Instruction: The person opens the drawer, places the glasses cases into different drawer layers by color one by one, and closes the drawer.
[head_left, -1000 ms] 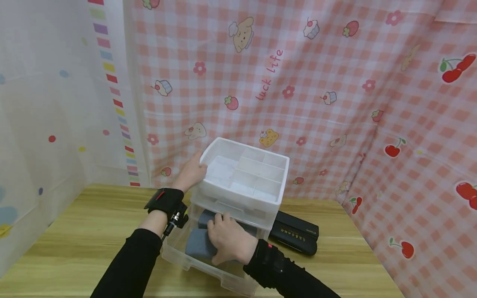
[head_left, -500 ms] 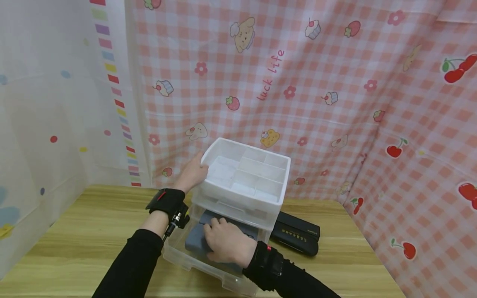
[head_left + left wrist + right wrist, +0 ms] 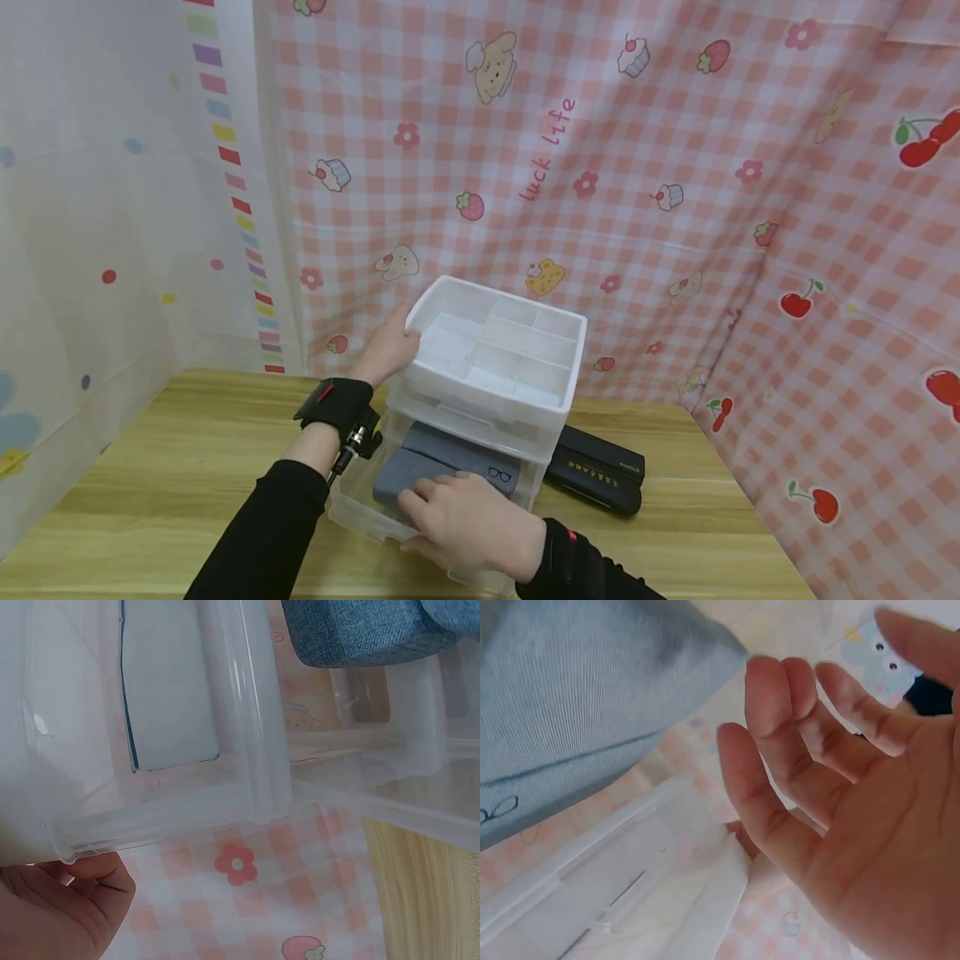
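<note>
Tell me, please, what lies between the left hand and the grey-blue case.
The upper tiers of the translucent drawer unit lie between the left hand and the grey-blue case; the left wrist view shows this.

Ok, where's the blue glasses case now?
In the head view, the blue glasses case is at lower centre, in the open lower drawer, partly hidden by the right hand, left of the black case.

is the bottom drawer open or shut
Open: the bottom drawer juts out from the drawer unit, with the blue-gray glasses case inside.
</note>
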Demonstrator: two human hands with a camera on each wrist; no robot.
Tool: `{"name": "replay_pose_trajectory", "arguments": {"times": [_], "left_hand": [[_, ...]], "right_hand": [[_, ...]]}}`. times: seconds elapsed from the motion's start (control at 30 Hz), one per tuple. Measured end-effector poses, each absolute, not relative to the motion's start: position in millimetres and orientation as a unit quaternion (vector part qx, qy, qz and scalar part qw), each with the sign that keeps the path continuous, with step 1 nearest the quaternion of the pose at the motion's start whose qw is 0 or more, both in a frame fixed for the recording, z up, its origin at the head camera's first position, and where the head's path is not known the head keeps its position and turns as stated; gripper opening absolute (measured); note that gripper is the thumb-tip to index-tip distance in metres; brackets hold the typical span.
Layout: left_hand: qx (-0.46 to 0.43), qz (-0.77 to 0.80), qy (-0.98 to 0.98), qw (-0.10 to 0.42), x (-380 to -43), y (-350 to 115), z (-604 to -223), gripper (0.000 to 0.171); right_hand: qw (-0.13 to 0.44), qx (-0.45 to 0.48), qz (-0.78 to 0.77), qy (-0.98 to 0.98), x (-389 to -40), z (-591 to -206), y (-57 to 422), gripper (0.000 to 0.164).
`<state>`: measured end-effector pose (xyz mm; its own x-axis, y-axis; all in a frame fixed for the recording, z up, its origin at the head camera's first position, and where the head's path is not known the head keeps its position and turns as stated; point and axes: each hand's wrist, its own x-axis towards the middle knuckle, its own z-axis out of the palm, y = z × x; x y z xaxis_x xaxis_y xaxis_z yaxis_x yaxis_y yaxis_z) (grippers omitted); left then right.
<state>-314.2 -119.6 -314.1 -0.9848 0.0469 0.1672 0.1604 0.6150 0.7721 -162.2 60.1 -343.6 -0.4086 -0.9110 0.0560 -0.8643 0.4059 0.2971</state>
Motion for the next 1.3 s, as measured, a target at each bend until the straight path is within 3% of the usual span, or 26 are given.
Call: {"name": "replay_pose_trajectory", "arguments": {"times": [0.1, 0.27, 0.77, 1.03, 1.2, 1.3], "left_hand": [[-0.059, -0.432, -0.897, 0.071, -315, -119, -314, 0.047], [-0.057, -0.436, -0.896, 0.066, -314, -119, -313, 0.048], [-0.054, -0.440, -0.895, 0.055, -314, -120, -313, 0.051], [-0.059, -0.439, -0.895, 0.054, -312, -121, -311, 0.048], [-0.059, -0.442, -0.893, 0.055, -313, -120, -311, 0.047], [-0.061, -0.441, -0.894, 0.058, -313, -118, -312, 0.046]], "right_hand": [[0.101, 0.535, -0.148, -0.826, -157, -346, 62, 0.026], [0.138, 0.535, -0.182, -0.813, -154, -349, 64, 0.006], [0.128, 0.508, -0.197, -0.829, -161, -344, 68, 0.007], [0.094, 0.479, -0.200, -0.850, -168, -336, 75, 0.007], [0.098, 0.494, -0.176, -0.846, -170, -338, 78, 0.019], [0.139, 0.500, -0.170, -0.838, -172, -340, 79, 0.031]]}}
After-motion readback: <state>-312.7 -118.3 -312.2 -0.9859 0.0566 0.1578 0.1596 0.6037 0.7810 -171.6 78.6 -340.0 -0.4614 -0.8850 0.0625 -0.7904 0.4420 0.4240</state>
